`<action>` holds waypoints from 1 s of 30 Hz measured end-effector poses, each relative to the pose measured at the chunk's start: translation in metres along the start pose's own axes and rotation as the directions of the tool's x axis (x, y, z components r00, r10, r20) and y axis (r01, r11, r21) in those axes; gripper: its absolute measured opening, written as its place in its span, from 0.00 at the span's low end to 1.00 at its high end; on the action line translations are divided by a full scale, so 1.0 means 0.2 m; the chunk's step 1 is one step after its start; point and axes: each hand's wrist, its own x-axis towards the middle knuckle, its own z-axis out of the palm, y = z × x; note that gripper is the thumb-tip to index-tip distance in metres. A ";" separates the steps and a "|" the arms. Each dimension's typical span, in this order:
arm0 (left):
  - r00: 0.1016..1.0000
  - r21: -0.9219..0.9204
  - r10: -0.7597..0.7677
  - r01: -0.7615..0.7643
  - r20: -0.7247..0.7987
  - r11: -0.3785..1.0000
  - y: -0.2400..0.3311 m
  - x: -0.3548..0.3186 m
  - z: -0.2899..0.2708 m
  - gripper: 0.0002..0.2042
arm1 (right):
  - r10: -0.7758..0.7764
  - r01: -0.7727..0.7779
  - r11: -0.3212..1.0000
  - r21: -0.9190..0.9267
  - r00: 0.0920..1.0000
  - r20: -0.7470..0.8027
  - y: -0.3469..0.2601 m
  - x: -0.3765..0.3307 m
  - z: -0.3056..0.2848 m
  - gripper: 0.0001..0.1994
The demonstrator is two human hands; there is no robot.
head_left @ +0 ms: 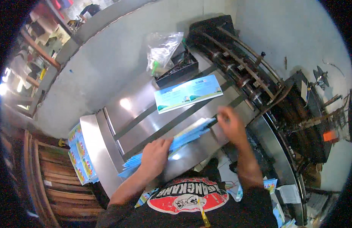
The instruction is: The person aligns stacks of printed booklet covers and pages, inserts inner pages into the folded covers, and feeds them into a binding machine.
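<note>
My left hand is closed round the upper side of a loose, fanned stack of light-blue printed paper sheets, which stands on edge on the metal table. Near the right end of this stack is my right hand, its fingers loosely bent and apart, with nothing visible in them. Slight blur softens its fingertips. Beyond the stack, a flat blue-and-white printed sheet with green hills lies across dark belts.
Dark belts cross the shiny metal table. A black tray with a clear plastic bag stands at the back. Machine rollers run along the right. More printed sheets are piled at the left, beside wooden slats.
</note>
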 end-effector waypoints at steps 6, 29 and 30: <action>0.974 0.004 0.196 -0.198 0.117 0.980 0.11 -0.16 -0.07 0.24 | -0.268 0.372 0.814 -0.446 0.922 0.280 0.17 0.91 0.26 0.37; 0.961 -0.274 0.188 -0.129 0.203 0.953 0.05 -0.26 -0.15 0.15 | -0.295 0.507 0.539 -0.672 0.862 0.413 -0.31 0.41 -0.01 0.19; 0.975 -0.289 0.114 -0.055 0.192 0.956 -0.01 -0.32 -0.25 0.16 | -0.026 0.474 0.632 -0.613 0.804 0.594 -0.19 0.27 0.00 0.20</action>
